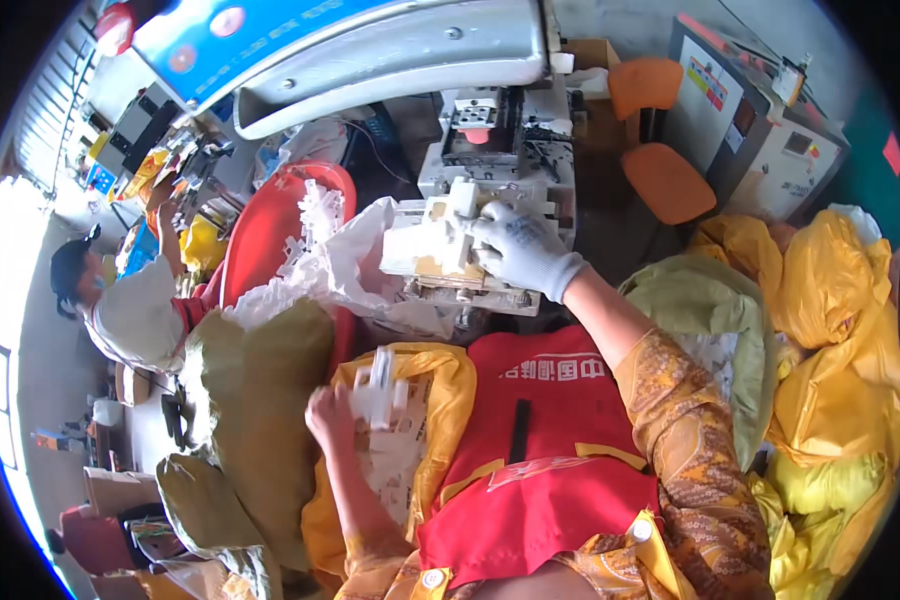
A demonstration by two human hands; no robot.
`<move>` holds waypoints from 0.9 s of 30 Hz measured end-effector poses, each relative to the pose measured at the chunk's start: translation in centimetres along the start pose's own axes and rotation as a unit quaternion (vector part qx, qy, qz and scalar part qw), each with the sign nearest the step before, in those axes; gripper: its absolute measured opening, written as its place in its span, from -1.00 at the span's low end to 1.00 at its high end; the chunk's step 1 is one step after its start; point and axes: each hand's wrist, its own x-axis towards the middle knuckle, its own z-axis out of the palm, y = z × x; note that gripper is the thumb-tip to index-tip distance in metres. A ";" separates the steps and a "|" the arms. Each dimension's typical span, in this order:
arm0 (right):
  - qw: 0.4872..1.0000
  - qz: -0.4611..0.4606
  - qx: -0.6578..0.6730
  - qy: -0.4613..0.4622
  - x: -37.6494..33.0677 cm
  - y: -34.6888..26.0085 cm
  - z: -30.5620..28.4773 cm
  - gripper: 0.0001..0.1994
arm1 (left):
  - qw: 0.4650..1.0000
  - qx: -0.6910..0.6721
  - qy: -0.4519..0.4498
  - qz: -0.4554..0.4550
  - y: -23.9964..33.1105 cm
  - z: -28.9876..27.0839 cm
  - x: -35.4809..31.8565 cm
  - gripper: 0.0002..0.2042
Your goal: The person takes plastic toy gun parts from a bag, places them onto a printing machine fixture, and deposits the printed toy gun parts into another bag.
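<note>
My right hand (530, 250), in a whitish-grey work glove, has its fingers closed on a white plastic part (459, 226) at the machine's fixture (420, 268). Above and behind this part, a pinkish-red pad (478, 135) hangs from the machine head. My bare left hand (331, 418) is lower and to the left, its fingers curled at the edge of another white plastic part (378, 392). That part is over an opened yellow bag (438, 385) with pale pieces inside; slight blur hides the exact grip.
At the left, a red tub (255, 240) holds several white parts (318, 215). Full olive sacks (260, 400) stand beside it. Yellow bags (830, 380) and an orange chair (667, 184) are at the right. Another person (135, 315) works at the far left.
</note>
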 end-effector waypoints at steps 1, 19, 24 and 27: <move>0.999 -0.038 -0.007 0.014 0.1 0.0 0.0 -0.65 | 0.999 0.017 -0.029 -0.034 -1.0 -0.4 -1.8 -0.70; 0.990 -0.068 0.030 0.123 -3.1 -3.8 1.9 -0.82 | 0.992 0.113 -0.047 0.022 -3.8 0.1 -6.2 -0.79; 0.958 -0.026 0.177 0.225 -16.0 -2.1 0.5 -0.78 | 0.985 0.118 -0.115 0.056 -1.3 0.8 -4.8 -0.82; 0.945 0.185 0.145 0.226 -25.2 4.1 1.1 -0.90 | 0.983 0.110 -0.145 0.017 -0.7 1.4 -4.3 -0.79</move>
